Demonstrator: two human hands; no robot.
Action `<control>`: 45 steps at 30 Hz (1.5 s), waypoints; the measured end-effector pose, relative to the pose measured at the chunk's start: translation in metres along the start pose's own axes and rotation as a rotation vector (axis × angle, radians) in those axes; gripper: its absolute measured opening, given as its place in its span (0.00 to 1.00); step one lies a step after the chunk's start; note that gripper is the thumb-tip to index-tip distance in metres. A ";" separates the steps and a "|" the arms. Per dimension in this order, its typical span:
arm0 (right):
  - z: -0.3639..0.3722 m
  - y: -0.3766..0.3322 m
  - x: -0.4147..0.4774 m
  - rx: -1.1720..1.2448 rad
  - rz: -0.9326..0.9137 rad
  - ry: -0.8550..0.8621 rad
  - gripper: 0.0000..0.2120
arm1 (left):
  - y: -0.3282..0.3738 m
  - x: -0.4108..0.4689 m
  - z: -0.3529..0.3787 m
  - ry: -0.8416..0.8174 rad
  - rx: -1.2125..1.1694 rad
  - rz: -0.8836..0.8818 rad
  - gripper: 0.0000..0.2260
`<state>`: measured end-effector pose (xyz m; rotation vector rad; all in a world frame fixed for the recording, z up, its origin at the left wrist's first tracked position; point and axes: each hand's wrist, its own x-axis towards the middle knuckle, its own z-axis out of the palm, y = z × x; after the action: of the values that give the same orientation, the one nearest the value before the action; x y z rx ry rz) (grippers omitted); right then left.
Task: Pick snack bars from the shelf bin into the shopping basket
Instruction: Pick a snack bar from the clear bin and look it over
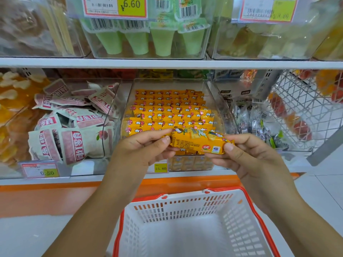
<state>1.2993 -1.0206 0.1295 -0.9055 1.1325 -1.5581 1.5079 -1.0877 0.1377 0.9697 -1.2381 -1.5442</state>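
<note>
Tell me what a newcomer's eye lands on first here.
First, the yellow snack bar at the centre, pinched at its ends by the left hand and the right hand. Right behind it stands the clear shelf bin, packed with rows of yellow bars. Below the hands sits the white shopping basket with its red rim, and no bars are visible inside it.

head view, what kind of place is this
Most likely a grocery or snack shop: clear shelf bins of wrapped snacks, yellow price tags on the shelf edge, and a red-rimmed shopping basket under the held snack bar.
</note>
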 end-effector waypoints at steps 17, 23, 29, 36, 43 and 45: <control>0.004 0.011 0.003 -0.134 -0.035 -0.042 0.20 | -0.002 -0.002 0.002 0.059 0.176 0.063 0.13; 0.010 0.008 -0.003 -0.081 -0.067 0.008 0.18 | -0.001 -0.005 0.007 0.140 0.140 0.093 0.07; 0.009 0.006 -0.003 -0.160 -0.112 0.025 0.16 | -0.004 -0.010 0.011 0.177 0.167 0.118 0.07; 0.004 0.005 0.002 -0.072 -0.042 -0.077 0.22 | -0.002 -0.004 -0.002 0.029 0.093 0.042 0.16; 0.006 -0.002 0.002 0.029 0.011 -0.053 0.22 | -0.002 -0.003 -0.005 0.004 0.065 0.015 0.12; 0.006 0.001 0.003 0.033 0.028 -0.046 0.21 | -0.003 -0.002 -0.005 0.000 0.091 0.000 0.12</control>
<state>1.3042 -1.0248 0.1307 -0.8956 1.0796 -1.5213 1.5126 -1.0869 0.1336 1.0280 -1.3182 -1.4992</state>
